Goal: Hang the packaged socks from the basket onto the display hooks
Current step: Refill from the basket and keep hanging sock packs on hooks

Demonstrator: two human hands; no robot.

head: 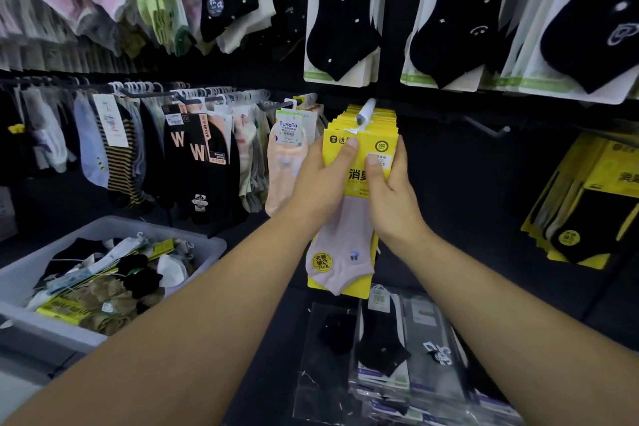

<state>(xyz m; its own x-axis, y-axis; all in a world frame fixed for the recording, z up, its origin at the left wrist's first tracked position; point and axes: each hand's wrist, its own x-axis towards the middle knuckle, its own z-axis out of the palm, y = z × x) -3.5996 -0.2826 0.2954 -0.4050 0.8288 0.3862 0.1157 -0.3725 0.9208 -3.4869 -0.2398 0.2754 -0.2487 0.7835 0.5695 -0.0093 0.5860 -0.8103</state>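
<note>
Sock pack (345, 218) hung upright in front of you, its long axis vertical: the yellow card header was at the top, level with the hook (366, 111), and the pale pink sock pointed down with its toe low and turned a little to the right. The printed face of the card looked toward you. It sat at the front of a stack (378, 118) of like yellow packs already threaded on that hook; whether its own hole was over the hook tip, you could not tell.

Your left hand (320, 183) gripped the card's left edge, thumb laid across the front near the top, the other fingers hidden behind. Your right hand (392, 194) clasped the right edge, thumb pressed on the card's front and fingers (401, 152) curled round the side. Both hands touched each other's thumbs over the card.

A peach pack (287, 162) hung just beside on the left. Black socks (342, 21) hung on the row above. The basket (114, 223), with more packs in it, stood well apart at lower left. Bagged socks (380, 349) lay below your hands.
</note>
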